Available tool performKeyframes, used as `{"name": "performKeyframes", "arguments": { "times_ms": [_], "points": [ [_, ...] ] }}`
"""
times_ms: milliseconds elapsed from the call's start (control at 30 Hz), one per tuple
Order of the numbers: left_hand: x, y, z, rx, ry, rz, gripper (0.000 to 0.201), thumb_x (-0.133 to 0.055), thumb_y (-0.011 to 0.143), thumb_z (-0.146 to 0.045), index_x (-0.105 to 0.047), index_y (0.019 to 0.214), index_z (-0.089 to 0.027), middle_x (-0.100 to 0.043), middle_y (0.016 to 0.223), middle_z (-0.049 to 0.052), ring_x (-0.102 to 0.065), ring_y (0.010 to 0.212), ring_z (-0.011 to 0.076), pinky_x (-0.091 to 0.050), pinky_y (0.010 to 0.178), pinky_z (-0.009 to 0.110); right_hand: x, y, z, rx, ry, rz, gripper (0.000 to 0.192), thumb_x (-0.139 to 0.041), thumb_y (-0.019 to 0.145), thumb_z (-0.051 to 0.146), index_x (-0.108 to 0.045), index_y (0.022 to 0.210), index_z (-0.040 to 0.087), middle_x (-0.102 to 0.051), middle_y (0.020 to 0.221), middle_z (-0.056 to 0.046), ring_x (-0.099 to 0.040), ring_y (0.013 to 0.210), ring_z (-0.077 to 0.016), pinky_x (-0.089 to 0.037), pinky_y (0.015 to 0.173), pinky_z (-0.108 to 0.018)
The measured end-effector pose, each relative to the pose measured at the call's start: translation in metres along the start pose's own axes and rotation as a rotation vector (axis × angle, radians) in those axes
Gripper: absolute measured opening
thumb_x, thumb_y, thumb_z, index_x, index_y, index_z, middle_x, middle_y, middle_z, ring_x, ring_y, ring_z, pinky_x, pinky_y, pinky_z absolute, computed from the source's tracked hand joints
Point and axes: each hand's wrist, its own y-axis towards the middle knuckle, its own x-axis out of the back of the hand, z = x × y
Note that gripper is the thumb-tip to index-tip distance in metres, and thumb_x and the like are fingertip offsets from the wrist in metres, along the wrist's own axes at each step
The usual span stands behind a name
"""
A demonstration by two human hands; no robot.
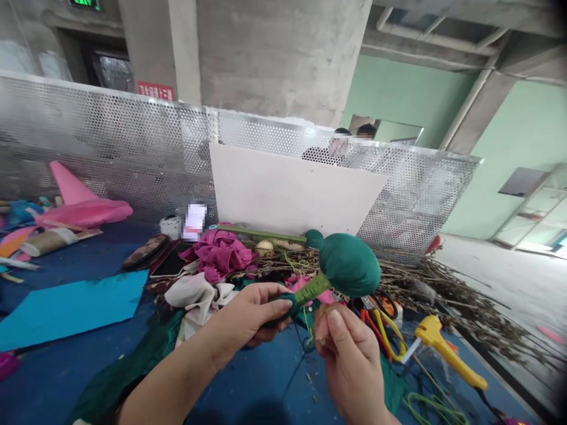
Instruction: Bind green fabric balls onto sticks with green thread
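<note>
My left hand is closed around the gathered tail of a stuffed green cloth ball, which tilts up to the right. Just below the ball, its neck is wound with lighter green cord. Close to that neck, my right hand is pinched, thumb against fingers; what it holds is too small to make out. A thin green cord hangs between the two hands. Behind the big ball, a smaller green cloth ball lies by a green stick.
On the blue table lie magenta cloth, pale cloth, a blue sheet, dried stems, yellow-handled pliers, black-handled scissors and a yellow glue gun. A perforated metal screen and white board stand behind. People sit beyond.
</note>
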Motion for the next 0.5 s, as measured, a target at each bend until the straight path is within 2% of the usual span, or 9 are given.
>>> {"name": "performKeyframes", "arguments": {
  "times_ms": [200, 300, 500],
  "points": [
    [0.005, 0.003, 0.001, 0.020, -0.008, 0.005, 0.052, -0.077, 0.063, -0.055, -0.050, 0.088, -0.018, -0.052, 0.056, -0.008, -0.025, 0.032, -0.0001, -0.010, 0.033, 0.017, 0.004, 0.001, 0.002, 0.087, -0.064, -0.006, 0.038, -0.055, 0.093, 0.035, -0.059, 0.060, 0.017, -0.043, 0.053, 0.003, -0.035, 0.049, -0.0089, -0.026, 0.046, -0.024],
    [0.004, 0.003, 0.000, 0.013, 0.002, 0.001, 0.051, -0.075, 0.065, -0.056, -0.050, 0.089, -0.019, -0.052, 0.057, -0.008, -0.025, 0.032, -0.0001, -0.010, 0.032, 0.017, 0.005, 0.005, 0.002, 0.034, -0.038, -0.011, 0.038, -0.057, 0.091, 0.036, -0.057, 0.058, 0.017, -0.039, 0.052, 0.004, -0.033, 0.048, -0.0082, -0.023, 0.044, -0.023],
    [-0.006, 0.000, -0.001, -0.057, 0.083, -0.092, 0.049, -0.076, 0.066, -0.054, -0.050, 0.088, -0.018, -0.046, 0.050, -0.010, -0.021, 0.033, 0.0006, -0.009, 0.034, 0.018, -0.004, 0.012, -0.002, -0.088, 0.136, -0.075, 0.041, -0.059, 0.088, 0.043, -0.051, 0.057, 0.018, -0.029, 0.048, 0.008, -0.023, 0.042, -0.0069, -0.022, 0.038, -0.019]
  ]
}}
